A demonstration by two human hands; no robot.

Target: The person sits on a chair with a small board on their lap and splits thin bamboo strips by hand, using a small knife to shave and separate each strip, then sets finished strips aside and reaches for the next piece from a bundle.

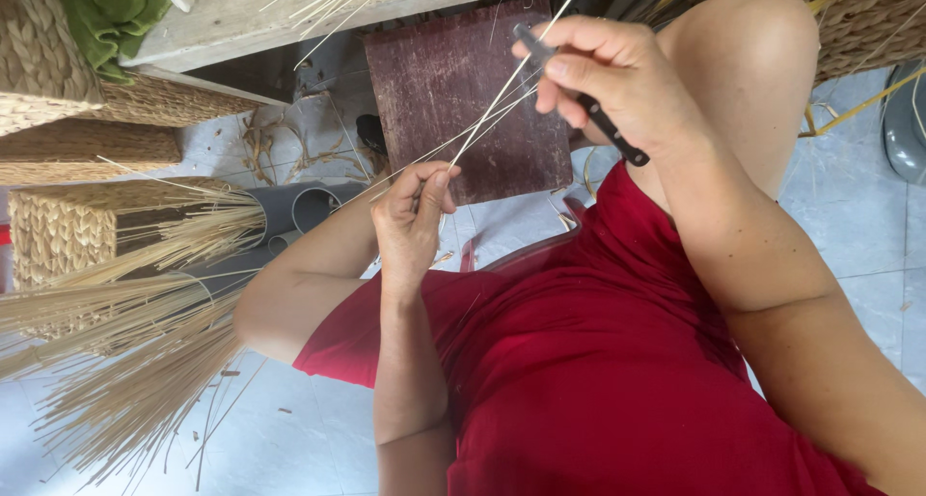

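My left hand (413, 218) pinches the lower end of a thin pale reed strip (492, 105) between thumb and fingers, just above my lap. The strip runs up and to the right, past my right hand (617, 76). That hand grips a dark-handled knife (610, 129) and presses it against the strip near the top of the frame. A second fine strand splits off beside the first. Under both hands lies a dark red wooden board (453, 91). I sit in red clothing (598, 361) with my right knee raised.
Bundles of pale straw (125, 332) stick out of grey pipes (299, 206) at the left. Woven baskets (58, 231) stand at the far left, another woven piece (868, 23) at top right. A wooden plank (289, 9) with green cloth (111, 13) lies above. Tiled floor below.
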